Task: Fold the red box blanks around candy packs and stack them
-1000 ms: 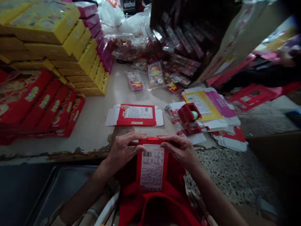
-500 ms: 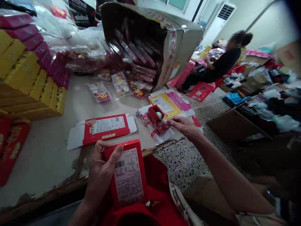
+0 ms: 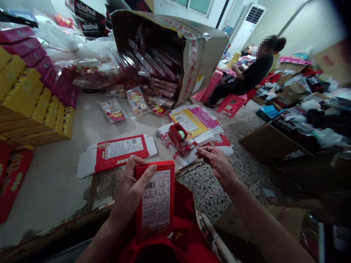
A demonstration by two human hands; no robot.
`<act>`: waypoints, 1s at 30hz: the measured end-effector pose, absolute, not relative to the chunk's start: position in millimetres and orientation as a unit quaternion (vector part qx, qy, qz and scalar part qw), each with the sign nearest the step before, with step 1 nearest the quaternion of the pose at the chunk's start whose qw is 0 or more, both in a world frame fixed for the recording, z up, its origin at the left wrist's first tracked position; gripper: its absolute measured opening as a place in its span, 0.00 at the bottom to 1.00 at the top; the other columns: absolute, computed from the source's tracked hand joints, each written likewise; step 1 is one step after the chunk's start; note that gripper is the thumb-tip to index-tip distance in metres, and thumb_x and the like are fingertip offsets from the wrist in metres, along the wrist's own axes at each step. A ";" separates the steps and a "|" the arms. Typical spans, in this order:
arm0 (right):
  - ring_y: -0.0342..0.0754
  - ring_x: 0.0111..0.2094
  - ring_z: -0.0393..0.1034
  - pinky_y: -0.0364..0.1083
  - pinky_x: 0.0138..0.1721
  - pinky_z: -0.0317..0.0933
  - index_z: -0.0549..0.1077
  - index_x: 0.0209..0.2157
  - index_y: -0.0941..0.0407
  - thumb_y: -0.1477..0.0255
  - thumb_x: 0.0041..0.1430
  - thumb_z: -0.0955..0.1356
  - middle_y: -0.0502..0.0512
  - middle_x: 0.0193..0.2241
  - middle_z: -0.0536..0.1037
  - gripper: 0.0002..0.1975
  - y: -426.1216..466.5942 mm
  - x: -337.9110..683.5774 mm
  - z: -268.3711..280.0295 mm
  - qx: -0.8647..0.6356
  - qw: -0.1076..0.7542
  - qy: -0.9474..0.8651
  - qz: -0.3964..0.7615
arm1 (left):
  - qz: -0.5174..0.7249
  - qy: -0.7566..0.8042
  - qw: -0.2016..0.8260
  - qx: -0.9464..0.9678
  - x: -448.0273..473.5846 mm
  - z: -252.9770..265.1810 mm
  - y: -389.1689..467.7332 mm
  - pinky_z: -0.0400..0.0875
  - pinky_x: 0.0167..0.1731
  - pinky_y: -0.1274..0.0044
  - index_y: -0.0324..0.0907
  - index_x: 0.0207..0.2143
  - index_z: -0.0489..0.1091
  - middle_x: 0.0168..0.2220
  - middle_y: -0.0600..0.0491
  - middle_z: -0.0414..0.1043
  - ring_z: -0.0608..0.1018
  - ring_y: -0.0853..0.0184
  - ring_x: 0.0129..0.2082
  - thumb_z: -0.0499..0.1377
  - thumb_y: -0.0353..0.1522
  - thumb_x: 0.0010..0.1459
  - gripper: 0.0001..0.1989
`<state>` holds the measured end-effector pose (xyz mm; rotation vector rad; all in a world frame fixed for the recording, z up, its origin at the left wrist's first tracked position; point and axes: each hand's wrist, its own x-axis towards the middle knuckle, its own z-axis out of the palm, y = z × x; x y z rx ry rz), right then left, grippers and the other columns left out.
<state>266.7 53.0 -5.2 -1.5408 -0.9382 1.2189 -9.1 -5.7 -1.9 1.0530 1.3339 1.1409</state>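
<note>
My left hand (image 3: 131, 188) is wrapped round a small red box (image 3: 155, 199), thumb across its front. A white printed label with a barcode faces me, and the box stands nearly upright over my lap. My right hand (image 3: 216, 160) is closed in a pinch just right of a red tape dispenser (image 3: 178, 136); whatever is between the fingertips is too small to make out. The dispenser holds a pale green roll and rests on clear plastic packaging. Left of it, a flattened red carton (image 3: 120, 150) lies on the table with its white flaps spread.
Flat yellow and purple cartons (image 3: 192, 122) lie behind the dispenser. A large cardboard box (image 3: 201, 54) on its side holds several plastic-wrapped packs. Stacked yellow boxes (image 3: 33, 106) stand at left. Across the terrazzo floor (image 3: 197, 190), a person (image 3: 257, 69) sits on a red stool.
My right hand has drawn away from the tape dispenser's front end, still pinched. My left hand has shifted right with the red box. The whole view has moved slightly.
</note>
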 end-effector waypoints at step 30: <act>0.46 0.29 0.63 0.45 0.33 0.60 0.63 0.54 0.49 0.71 0.67 0.67 0.46 0.29 0.70 0.16 45.8 249.7 49.1 -0.369 0.269 -0.775 0.437 | 0.442 0.474 0.571 0.505 27.9 -21.9 23.2 0.61 0.22 0.80 0.44 0.35 0.64 0.23 0.59 0.63 0.65 0.71 0.21 0.53 0.58 0.65 0.26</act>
